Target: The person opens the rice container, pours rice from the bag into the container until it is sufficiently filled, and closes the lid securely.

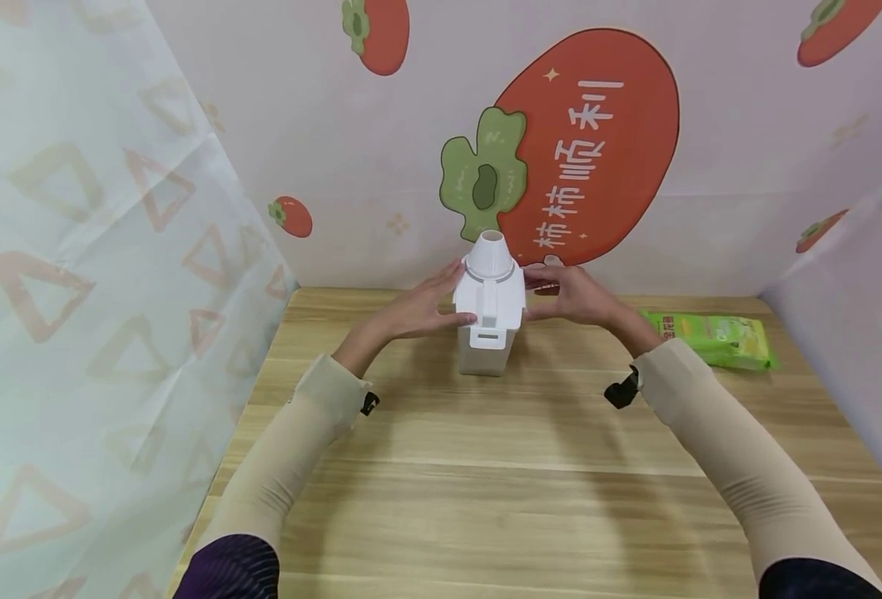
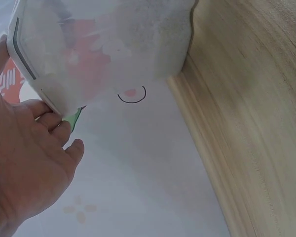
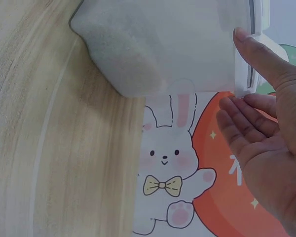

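Observation:
A translucent storage container (image 1: pixel 478 362) stands upright on the wooden table near the back wall. Its white lid (image 1: pixel 508 304) carries a cone-shaped cap (image 1: pixel 490 256) and a small front tab. Pale, grainy contents (image 3: pixel 130 64) show through its lower part in the right wrist view. My left hand (image 1: pixel 428 306) holds the lid's left side, thumb toward the front and fingers at the back corner. On the opposite side my right hand (image 1: pixel 572 295) grips the lid's edge between thumb and index finger; its other fingers extend past the corner.
A green and yellow packet (image 1: pixel 714 339) lies on the table at the right, beyond the right forearm. The back wall (image 1: pixel 381 208) bears persimmon and rabbit prints and rises close behind the container. Another patterned wall (image 1: pixel 111 316) borders the table's left side.

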{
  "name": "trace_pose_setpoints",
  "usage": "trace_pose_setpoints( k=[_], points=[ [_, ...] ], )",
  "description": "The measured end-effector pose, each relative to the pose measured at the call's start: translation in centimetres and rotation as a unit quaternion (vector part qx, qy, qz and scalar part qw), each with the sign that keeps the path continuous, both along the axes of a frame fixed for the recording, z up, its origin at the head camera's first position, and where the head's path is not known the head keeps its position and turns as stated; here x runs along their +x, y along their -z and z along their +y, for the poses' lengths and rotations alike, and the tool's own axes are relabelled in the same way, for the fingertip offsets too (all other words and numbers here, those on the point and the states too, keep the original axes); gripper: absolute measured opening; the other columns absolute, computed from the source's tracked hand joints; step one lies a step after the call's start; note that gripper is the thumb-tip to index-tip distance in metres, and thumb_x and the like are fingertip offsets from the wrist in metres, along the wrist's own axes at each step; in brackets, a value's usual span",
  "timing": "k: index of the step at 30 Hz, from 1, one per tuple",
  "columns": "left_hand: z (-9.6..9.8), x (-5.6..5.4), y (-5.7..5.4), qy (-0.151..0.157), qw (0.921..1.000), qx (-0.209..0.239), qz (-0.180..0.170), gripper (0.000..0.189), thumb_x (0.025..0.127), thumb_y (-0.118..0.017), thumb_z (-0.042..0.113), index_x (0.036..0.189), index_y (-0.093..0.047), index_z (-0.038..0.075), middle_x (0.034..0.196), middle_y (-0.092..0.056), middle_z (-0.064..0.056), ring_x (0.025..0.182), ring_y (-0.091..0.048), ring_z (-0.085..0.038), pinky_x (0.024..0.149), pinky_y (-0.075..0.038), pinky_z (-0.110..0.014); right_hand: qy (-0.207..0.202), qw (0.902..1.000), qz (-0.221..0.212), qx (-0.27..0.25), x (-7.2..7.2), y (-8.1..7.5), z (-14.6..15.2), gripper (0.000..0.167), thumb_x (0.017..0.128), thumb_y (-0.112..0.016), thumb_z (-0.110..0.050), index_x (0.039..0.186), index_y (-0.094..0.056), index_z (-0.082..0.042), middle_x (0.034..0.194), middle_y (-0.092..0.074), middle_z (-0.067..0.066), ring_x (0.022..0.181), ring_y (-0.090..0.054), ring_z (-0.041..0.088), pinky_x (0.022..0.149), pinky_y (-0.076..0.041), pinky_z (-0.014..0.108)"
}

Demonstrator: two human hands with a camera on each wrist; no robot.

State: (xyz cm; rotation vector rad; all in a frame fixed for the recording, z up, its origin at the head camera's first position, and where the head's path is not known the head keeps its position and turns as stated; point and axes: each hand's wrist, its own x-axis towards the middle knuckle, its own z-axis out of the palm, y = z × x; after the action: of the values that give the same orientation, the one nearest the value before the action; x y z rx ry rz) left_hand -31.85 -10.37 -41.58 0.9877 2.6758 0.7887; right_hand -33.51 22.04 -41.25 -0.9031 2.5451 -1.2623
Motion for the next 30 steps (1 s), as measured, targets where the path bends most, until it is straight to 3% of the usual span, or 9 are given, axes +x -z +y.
trace_pose_setpoints(
  k=[17, 30],
  points=[
    [0.0, -0.4, 0.2, 0.0, 0.9999, 0.007, -0.012, 0.1, 0.102, -0.065, 0.054, 0.171, -0.004, 0.015, 0.179, 0.002, -0.011, 0.163, -0.012, -0.03, 0.131, -0.021, -0.051, 0.044, 0.9988, -0.024, 0.002, -0.4, 0.7, -0.2, 0.078, 0.08, -0.094, -0.011, 0.147, -0.058, 0.006, 0.136, -0.069, 0.023, 0.123, -0.07, 0.038, 0.101, -0.058, 0.038],
    [0.0, -0.2, -0.1, 0.006, 0.9995, 0.021, -0.021, 0.101, 0.101, -0.069, 0.052, 0.17, -0.006, 0.013, 0.179, 0.001, -0.01, 0.163, -0.014, -0.029, 0.131, -0.022, -0.048, 0.079, 0.9918, -0.074, -0.068, -0.3, 1.9, -0.4, 0.078, 0.079, -0.094, -0.005, 0.147, -0.058, 0.005, 0.132, -0.07, 0.025, 0.119, -0.072, 0.038, 0.091, -0.062, 0.029]
  ],
)
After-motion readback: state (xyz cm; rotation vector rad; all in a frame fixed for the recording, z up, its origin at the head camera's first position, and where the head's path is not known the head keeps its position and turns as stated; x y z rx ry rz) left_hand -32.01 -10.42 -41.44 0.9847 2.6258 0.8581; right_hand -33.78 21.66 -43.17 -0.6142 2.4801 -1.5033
